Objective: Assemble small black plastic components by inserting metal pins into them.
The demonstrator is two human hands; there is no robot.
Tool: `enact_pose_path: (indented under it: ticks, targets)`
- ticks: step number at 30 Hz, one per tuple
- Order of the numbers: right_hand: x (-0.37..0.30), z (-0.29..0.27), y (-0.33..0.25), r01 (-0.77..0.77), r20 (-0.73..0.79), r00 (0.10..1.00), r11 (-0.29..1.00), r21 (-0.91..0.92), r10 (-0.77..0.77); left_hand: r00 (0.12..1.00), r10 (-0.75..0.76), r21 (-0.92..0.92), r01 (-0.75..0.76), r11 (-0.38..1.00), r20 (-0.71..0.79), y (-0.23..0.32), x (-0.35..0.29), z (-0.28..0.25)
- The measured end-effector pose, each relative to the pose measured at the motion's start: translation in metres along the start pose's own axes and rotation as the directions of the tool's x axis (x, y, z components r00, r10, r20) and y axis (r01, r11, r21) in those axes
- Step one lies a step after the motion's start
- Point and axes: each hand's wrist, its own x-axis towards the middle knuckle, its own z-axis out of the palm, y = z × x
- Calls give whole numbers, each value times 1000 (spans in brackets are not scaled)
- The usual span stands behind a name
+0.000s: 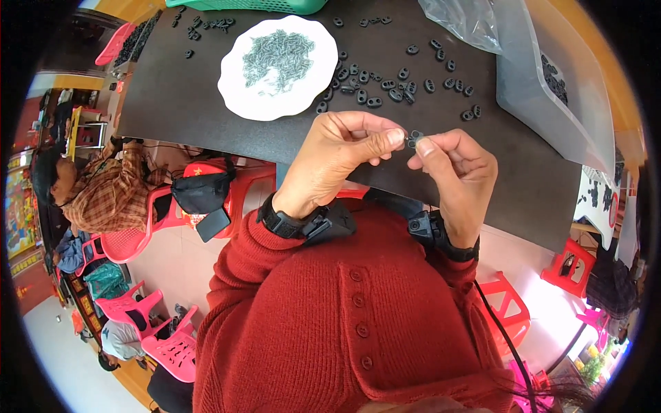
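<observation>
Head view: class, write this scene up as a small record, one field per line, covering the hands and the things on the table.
Left hand: thumb and finger pinched close beside the small dark piece; what they grip is unclear
Right hand: fingertips on that piece
Table: dark top
Plate: white, wavy rim, left of the hands
On plate: heap of small greyish pieces
Scattered on table: black pieces, many with two holes
Right side: translucent bin
Top edge: green basket

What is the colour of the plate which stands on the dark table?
The plate is white. It shows best in the head view.
</observation>
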Motion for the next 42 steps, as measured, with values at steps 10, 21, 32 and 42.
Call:
enact_pose_path:
  ticks: [10, 21, 32, 42]
  targets:
    - [-3, -6, -2, -4, -27, 1000, 1000, 4, 4, 999, 11, 15, -11, 1000, -30, 1, -1, 4]
    - [-7, -6, 0, 25, 1, 1000, 1000, -14, -25, 998, 53, 47, -51, 998, -35, -7, -3, 11]
    - [-12, -4, 3, 33, -32, 999, 998, -50, -35, 986, 61, 232, -24, 973, -153, -10, -13, 24]
    - [-5, -18, 5, 11, 7, 1000, 1000, -5, -11, 999, -38, -144, 41, 989, 25, 3, -9, 19]
